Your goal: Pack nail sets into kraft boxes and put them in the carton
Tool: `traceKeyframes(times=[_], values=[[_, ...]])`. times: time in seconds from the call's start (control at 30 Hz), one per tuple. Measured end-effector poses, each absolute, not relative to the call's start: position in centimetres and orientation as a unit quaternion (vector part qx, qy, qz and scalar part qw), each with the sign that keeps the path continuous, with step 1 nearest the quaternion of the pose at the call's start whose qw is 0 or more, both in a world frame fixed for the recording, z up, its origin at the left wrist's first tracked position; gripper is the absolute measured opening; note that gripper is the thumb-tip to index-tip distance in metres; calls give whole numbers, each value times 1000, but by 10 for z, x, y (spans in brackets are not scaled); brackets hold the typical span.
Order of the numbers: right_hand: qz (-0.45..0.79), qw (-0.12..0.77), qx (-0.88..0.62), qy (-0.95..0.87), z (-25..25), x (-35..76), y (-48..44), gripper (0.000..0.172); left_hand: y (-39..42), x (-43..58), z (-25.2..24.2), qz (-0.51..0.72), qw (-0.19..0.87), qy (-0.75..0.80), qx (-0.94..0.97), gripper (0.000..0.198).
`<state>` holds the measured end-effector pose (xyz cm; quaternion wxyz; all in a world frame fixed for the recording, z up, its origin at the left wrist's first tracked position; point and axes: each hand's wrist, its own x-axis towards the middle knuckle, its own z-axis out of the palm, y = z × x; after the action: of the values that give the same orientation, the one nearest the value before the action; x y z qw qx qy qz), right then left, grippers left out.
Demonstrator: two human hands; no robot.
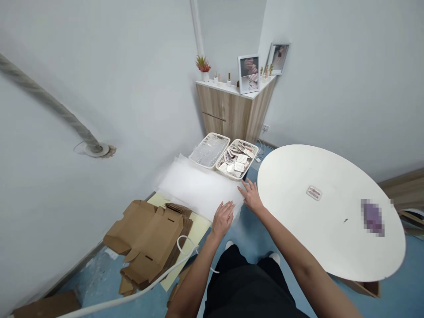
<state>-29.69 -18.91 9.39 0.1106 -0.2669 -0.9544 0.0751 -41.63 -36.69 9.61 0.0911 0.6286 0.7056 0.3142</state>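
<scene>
The person is resting an open left hand [222, 219] on the near edge of a translucent white foam sheet [195, 187], while an open right hand [251, 196] is touching the sheet's right end, fingers spread. The sheet is lying crosswise, its long axis running left to right, on a pale yellow board [195, 227], just beside two white plastic baskets [221, 157].

White walls [344, 79], blue floor [410, 282], wooden corner cabinet [228, 110], round white table [331, 238]

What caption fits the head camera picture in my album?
Left hand and right hand touch a white foam sheet beside flattened cardboard boxes.
</scene>
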Motion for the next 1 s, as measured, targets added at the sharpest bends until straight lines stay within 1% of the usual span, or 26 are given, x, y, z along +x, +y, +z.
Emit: traceKeyframes(times=[0.13,0.23,0.3,0.4,0.47,0.6,0.67,0.73,0.9,1.0], values=[[46,144,-298,-943,94,-225,-152,56,-329,-358,95,279,126,666,681,48],[22,144,-356,-923,92,-148,-129,61,-296,-303,86,251,146,647,705,51],[2,135,-407,-903,89,-92,-116,64,-276,-266,79,229,164,645,711,59],[-26,114,-486,-866,82,-8,-103,62,-249,-216,64,192,188,657,705,70],[-32,96,-528,-843,72,42,-100,59,-232,-187,53,169,199,668,697,69],[-16,66,-576,-815,47,117,-108,56,-202,-144,30,128,223,700,666,59],[-3,51,-581,-812,34,138,-118,57,-189,-130,19,115,232,726,637,55],[11,37,-574,-818,21,148,-129,60,-178,-122,9,109,235,749,610,55],[34,31,-525,-850,-1,144,-155,72,-164,-126,-5,71,200,745,632,72],[38,25,-486,-873,-3,136,-163,73,-154,-140,-6,19,169,717,676,77]])
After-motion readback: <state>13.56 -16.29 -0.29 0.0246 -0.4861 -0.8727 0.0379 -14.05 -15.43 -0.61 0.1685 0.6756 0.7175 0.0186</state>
